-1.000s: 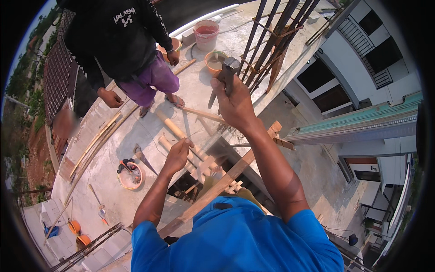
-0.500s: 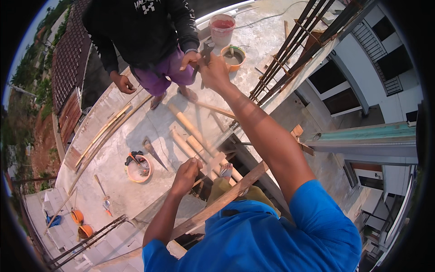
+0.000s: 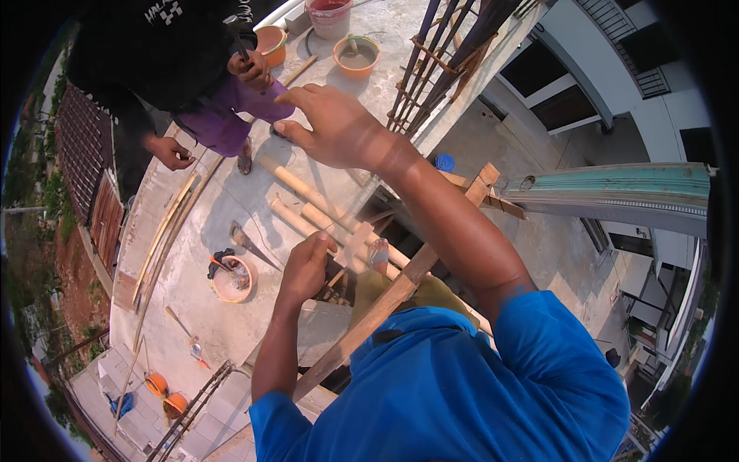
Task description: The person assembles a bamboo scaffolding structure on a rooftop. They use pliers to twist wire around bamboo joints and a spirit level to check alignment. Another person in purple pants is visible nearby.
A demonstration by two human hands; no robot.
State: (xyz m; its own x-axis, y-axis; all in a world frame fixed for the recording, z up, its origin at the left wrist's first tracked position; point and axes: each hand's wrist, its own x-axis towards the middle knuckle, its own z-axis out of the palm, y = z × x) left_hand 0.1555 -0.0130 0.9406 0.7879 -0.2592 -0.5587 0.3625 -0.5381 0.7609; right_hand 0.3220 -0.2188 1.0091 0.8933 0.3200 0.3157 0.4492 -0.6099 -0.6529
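Our left hand (image 3: 306, 266) is closed on the wooden frame (image 3: 385, 304). At one o'clock, our right hand (image 3: 332, 127) is open and empty; the co-worker's hand (image 3: 250, 69) holds the hammer (image 3: 235, 35).

Sunlit concrete roof slab (image 3: 231, 192) lay below, strewn with orange bowls (image 3: 357, 55) and a pink bucket (image 3: 329, 15). Rusted rebar (image 3: 431, 69) rose at upper centre; a white building (image 3: 616, 92) with dark openings stood right; red earth and greenery bordered the left rim

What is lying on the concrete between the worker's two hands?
In the head view, pale round wooden poles lie side by side on the concrete roof between the raised right hand and the left hand.
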